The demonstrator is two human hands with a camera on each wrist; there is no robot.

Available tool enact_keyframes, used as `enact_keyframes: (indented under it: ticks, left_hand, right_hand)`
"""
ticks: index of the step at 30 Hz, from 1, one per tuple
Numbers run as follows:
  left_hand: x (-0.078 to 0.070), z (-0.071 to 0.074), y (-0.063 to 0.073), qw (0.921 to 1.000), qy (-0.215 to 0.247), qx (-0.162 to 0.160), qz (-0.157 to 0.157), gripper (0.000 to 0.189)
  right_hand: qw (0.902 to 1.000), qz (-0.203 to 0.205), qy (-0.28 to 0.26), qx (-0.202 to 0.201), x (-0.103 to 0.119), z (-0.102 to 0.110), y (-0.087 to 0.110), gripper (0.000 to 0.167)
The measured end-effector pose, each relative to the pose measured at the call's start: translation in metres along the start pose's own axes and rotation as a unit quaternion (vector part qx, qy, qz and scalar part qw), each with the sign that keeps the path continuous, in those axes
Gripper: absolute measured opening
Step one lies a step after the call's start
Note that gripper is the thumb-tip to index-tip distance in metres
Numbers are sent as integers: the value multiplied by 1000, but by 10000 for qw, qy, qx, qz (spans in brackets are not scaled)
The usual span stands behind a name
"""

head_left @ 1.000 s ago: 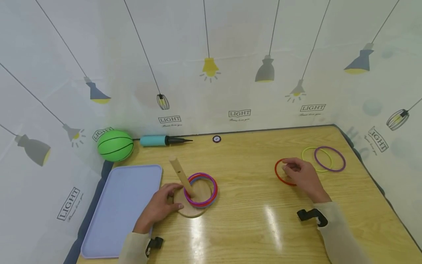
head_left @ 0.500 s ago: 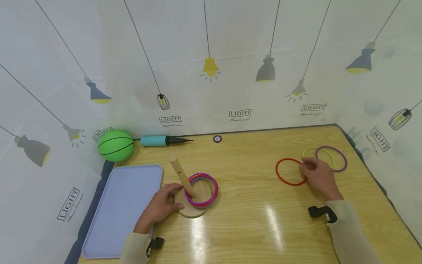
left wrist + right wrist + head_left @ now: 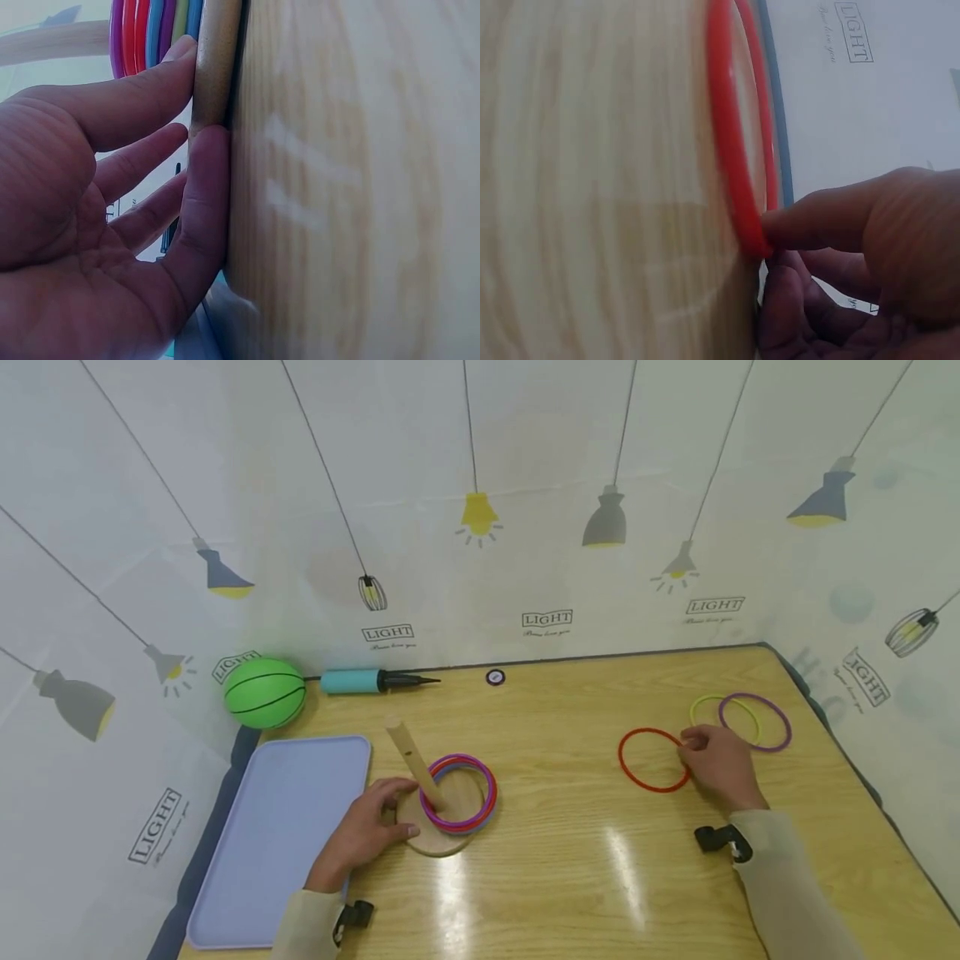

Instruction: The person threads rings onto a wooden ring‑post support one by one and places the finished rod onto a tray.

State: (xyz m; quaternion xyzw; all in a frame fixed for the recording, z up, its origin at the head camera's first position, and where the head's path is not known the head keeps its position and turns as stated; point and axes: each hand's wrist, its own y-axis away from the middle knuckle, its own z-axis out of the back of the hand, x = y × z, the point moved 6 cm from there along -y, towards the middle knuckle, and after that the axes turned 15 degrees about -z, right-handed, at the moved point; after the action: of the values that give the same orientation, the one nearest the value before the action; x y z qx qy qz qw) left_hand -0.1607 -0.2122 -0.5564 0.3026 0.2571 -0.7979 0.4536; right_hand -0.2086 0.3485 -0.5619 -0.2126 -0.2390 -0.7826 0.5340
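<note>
In the head view my left hand (image 3: 365,828) steadies the round wooden base (image 3: 420,837) of a ring-toss stand, thumb on its top and fingers about its edge. From the base rises a wooden peg (image 3: 406,747), leaning in this view. Several stacked rings (image 3: 491,793) in purple, red, blue and yellow circle its foot; the left wrist view shows the stack (image 3: 154,34) edge-on beyond my thumb. At the right, my right hand (image 3: 720,767) pinches the near-right rim of a red ring (image 3: 621,763). The right wrist view shows that red ring (image 3: 731,135) tilted between thumb and fingers.
Behind my right hand lie a yellow ring (image 3: 699,700) and a purple ring (image 3: 786,724), overlapping. A lilac tray (image 3: 288,827) is left of the stand. Along the back are a green ball (image 3: 264,693), a turquoise hand pump (image 3: 352,681) and a small round disc (image 3: 495,677).
My right hand first moved right to the red ring's right rim; since then hand and ring have shifted slightly left and nearer. The left hand and stand have stayed put.
</note>
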Motion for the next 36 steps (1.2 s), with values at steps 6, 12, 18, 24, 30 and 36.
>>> enact_keyframes:
  ticks: [6,12,18,24,30,36]
  left_hand:
    - [-1,1,1,10000,-72,-3,-8,62]
    - [-2,2,2,9999,-91,-56,-65,62]
    - [-1,1,1,9999,-43,58,-75,62]
    - [-1,1,1,10000,-59,43,-48,62]
    - [1,0,1,9999,-8,115,56,62]
    - [1,1,1,9999,15,129,56,62]
  right_hand:
    - [9999,-30,119,121,8,0,3,33]
    - [9983,186,-295,466,20,2,10,28]
    - [9923,110,-876,863,25,1,16,32]
    - [9832,74,-1303,1273,40,2,22,38]
    - [9680,60,-1815,1732,62,1,32,42]
    - [9609,179,-1984,1924,84,0,43,41]
